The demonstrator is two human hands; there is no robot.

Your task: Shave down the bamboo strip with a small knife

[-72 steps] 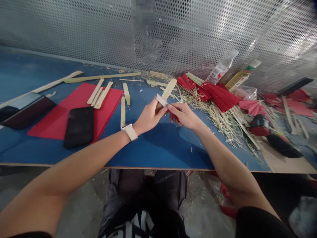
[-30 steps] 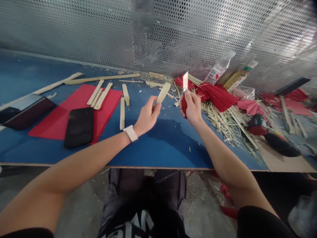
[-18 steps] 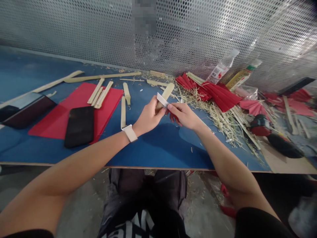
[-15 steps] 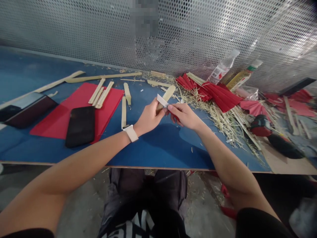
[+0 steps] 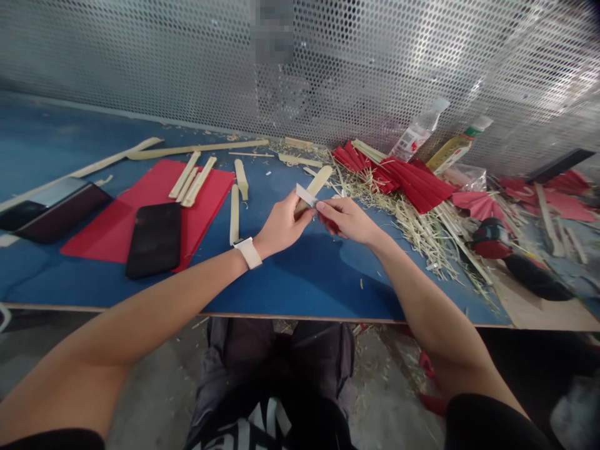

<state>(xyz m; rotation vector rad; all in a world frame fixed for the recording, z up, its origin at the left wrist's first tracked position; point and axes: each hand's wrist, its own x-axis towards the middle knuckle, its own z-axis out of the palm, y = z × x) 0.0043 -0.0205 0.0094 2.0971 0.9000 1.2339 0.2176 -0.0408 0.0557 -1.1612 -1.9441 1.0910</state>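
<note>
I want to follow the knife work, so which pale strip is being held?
The pale strip in the left hand, crossed by the knife blade; no other strip is in a hand.

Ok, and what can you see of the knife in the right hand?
The knife has a flat, pale blade, apparently metal, tilted up and leftward. Its handle looks red but is mostly hidden inside the right hand. The blade crosses a pale strip gripped by the left hand, seemingly touching it.

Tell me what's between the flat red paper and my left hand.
Two short, pale wooden strips lie on the blue tabletop between the red paper and your left hand, in the head view.
</note>
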